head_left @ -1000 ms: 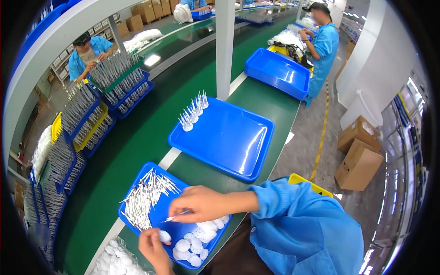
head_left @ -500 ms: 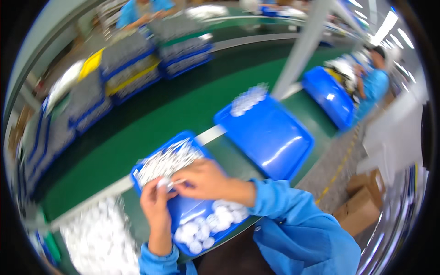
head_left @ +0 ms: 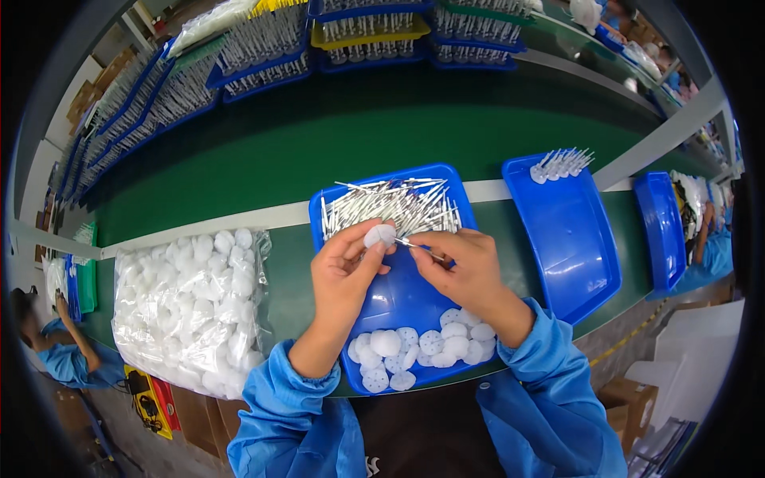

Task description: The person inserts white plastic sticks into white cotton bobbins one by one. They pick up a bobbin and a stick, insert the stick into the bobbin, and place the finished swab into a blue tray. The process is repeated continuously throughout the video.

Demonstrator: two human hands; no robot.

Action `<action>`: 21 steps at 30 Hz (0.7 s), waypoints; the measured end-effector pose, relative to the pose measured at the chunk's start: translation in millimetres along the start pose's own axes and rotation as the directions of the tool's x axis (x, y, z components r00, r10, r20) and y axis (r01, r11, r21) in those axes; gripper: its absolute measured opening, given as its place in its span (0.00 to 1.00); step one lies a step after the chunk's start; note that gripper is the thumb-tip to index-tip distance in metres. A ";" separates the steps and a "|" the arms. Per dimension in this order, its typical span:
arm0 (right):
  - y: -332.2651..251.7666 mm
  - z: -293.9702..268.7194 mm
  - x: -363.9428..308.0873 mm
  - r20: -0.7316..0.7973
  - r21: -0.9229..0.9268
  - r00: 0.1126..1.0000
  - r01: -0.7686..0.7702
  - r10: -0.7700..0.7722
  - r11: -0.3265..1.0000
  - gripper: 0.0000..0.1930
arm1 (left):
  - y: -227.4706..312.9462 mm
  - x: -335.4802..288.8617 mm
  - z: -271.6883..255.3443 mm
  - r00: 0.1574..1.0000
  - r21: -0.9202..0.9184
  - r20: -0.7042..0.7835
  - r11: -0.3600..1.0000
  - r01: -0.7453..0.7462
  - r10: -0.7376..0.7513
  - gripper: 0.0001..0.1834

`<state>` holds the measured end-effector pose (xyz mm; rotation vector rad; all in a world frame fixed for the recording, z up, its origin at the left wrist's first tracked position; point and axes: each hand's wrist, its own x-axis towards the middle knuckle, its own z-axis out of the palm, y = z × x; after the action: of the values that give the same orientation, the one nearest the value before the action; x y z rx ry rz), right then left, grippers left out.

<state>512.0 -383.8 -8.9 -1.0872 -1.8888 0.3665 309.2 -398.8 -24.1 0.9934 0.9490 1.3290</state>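
My left hand (head_left: 344, 267) pinches a white round cap (head_left: 379, 235) between thumb and fingers. My right hand (head_left: 466, 267) grips a thin rod (head_left: 420, 248), its tip touching or very close to the cap's edge. Both hands are above a blue tray (head_left: 398, 304). In its far end lies a heap of thin white rods (head_left: 390, 209), and at its near end are loose white caps (head_left: 386, 343), several with small holes. Whether the rod's tip has entered the cap, I cannot tell.
A clear plastic bag of white caps (head_left: 187, 307) lies to the left. On the right, another blue tray (head_left: 575, 247) carries rods with caps (head_left: 560, 165) at its far end. Stacked trays (head_left: 370, 32) line the back. Co-workers sit at both sides, near a metal post (head_left: 665, 143).
My view has swung to the right-hand tilt's opposite and levelled, so the trays sit straighter in the picture. Both hands keep hold of the cap and the rod, close together.
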 end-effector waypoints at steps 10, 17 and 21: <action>-2.7 -3.6 -2.5 0.117 0.048 0.974 -0.200 0.193 0.979 0.06 | -5.9 -3.8 0.1 0.974 0.431 0.045 0.875 -0.219 0.221 0.19; -3.3 -3.2 1.4 0.044 -0.159 0.996 0.079 -0.073 0.984 0.06 | 1.3 -10.2 10.0 0.920 0.663 0.115 0.661 -0.351 0.374 0.21; -5.7 -0.1 3.4 0.037 -0.210 0.991 0.136 -0.131 0.968 0.05 | -4.7 -13.9 11.0 0.901 0.699 0.120 0.609 -0.375 0.417 0.22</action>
<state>508.3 -384.3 -3.4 -1.0899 -2.0438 0.1027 320.7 -413.0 -25.3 1.8701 1.3931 1.3644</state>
